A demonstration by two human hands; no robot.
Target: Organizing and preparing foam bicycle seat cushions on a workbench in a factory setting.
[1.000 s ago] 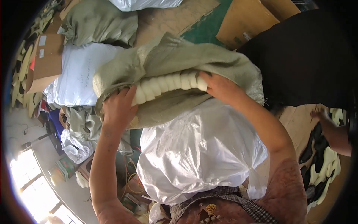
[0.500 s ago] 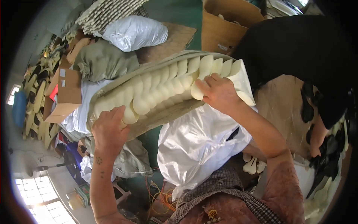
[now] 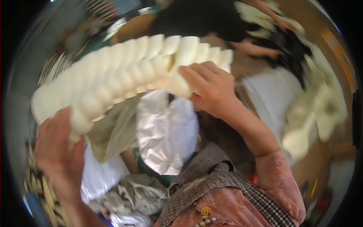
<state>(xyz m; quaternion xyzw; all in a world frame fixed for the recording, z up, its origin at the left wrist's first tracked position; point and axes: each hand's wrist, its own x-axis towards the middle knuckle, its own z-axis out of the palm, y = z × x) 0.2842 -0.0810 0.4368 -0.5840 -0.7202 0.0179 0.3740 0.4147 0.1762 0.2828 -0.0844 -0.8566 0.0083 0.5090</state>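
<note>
A long row of overlapping cream shoe insoles [image 3: 124, 62] stretches across the upper middle, held up between my two hands. My left hand [image 3: 58, 142] grips its left end, the fingers partly hidden and blurred. Toward the right end, my right hand [image 3: 211, 89] is closed around the near side of the row, fingers on top. A shiny white plastic bag [image 3: 168, 132] sits below the row, in front of my checked apron. Under the row's left part is an olive-grey sack [image 3: 113, 128].
Ahead, a co-worker in a dark top [image 3: 200, 19] reaches over black flat pieces [image 3: 293, 53] on the right. Loose cream insoles [image 3: 315, 117] lie nearer on that side. Crumpled grey sacking [image 3: 141, 195] and white plastic [image 3: 100, 172] lie at lower left.
The insole row has come up out of the olive-grey sack, carried by both my hands. My view has swung right, bringing the co-worker's hands and the loose insoles further into sight.
</note>
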